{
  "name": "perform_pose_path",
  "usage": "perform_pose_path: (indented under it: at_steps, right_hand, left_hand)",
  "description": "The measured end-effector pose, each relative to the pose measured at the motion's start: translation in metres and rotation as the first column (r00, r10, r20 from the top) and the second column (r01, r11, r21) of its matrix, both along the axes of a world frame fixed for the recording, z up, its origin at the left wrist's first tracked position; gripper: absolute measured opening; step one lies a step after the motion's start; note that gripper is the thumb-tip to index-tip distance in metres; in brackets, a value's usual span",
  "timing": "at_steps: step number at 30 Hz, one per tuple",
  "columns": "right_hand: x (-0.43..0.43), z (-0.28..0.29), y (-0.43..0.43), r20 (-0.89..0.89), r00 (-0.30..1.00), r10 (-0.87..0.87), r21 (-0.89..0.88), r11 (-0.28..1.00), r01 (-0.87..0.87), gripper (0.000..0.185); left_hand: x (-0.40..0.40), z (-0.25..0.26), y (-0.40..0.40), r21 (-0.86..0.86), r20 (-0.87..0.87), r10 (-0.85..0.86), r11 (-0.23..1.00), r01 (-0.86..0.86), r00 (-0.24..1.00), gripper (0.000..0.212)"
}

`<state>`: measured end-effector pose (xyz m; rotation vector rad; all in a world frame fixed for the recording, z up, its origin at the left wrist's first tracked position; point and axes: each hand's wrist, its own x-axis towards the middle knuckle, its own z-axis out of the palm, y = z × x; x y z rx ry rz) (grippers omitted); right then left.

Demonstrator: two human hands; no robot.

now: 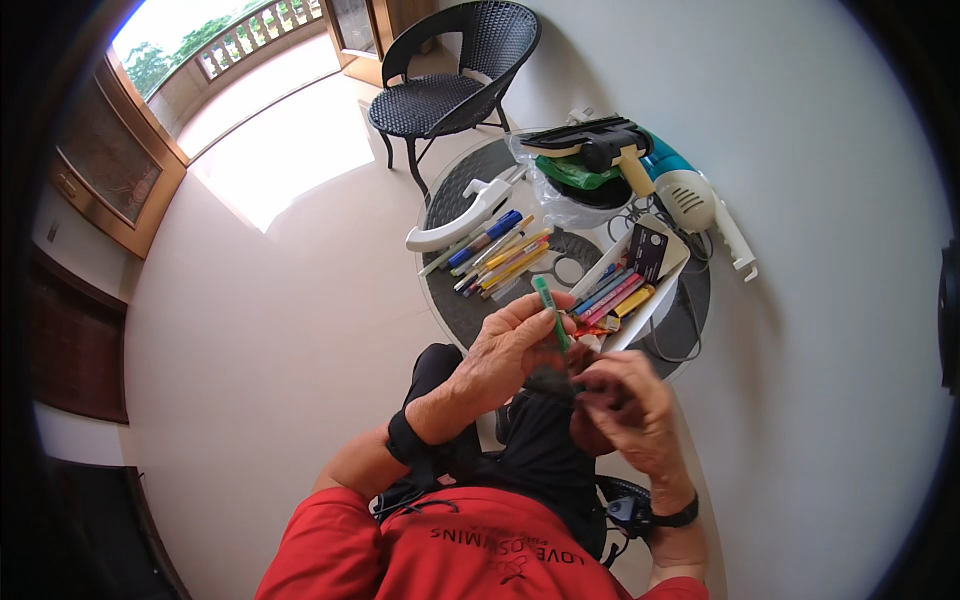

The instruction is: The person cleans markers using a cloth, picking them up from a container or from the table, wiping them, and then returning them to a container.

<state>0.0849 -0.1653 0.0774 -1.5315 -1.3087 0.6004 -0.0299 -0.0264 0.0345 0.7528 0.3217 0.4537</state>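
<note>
Between the thumb and fingers of my left hand (pixel 504 351) is a slim green pen (pixel 546 296), tilted, its light green end pointing up and away from me. A dark reddish-brown cloth (pixel 604 401) is bunched in my right hand (pixel 643 420). The cloth meets the pen's lower end, whose tip is covered; motion blurs this hand. Just beyond lies a white box (pixel 651 319) holding pink and blue markers (pixel 611 296), a yellow item (pixel 634 300) and a dark card (pixel 648 251). Left of it, pencils and pens (pixel 510 262) form a row with a thick blue marker (pixel 485 238).
The round glass-topped table (pixel 465 315) also carries a white curved handle (pixel 465 221), a black brush head (pixel 589 142) over green and clear plastic bags (pixel 555 199), and a teal-and-white appliance (pixel 684 196) with its cord. A black woven chair (pixel 442 97) stands behind, the wall (pixel 817 300) to the right.
</note>
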Motion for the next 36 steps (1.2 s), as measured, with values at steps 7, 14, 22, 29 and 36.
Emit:
perform_pose_path:
  at_steps: [7,14,22,29,36]
  right_hand:
    - [-0.009,-0.022,-0.014,-0.212,0.977,-0.003,-0.086,0.996,-0.016,0.028]
    - [0.005,-0.023,-0.026,-0.408,0.825,-0.390,0.020,0.900,0.436,0.023]
    - [-0.004,-0.036,-0.012,-0.355,0.880,-0.315,-0.027,0.945,0.327,0.028]
    - [0.028,-0.040,-0.035,-0.462,0.740,-0.488,0.000,0.835,0.551,0.017]
    - [0.039,-0.056,-0.055,-0.438,0.750,-0.496,-0.043,0.845,0.533,0.019]
  left_hand:
    - [-0.002,-0.002,0.006,-0.044,0.027,0.140,0.989,-0.139,0.990,0.022]
    - [0.010,0.006,0.005,0.047,-0.052,0.156,0.987,-0.153,0.986,0.028]
    - [0.029,-0.001,-0.032,0.048,-0.080,0.018,0.999,-0.014,0.997,0.031]
    - [0.047,0.012,0.000,0.333,-0.242,0.089,0.943,-0.003,0.966,0.040]
    - [0.097,-0.019,0.008,0.865,-0.361,0.293,0.460,0.201,0.885,0.038]
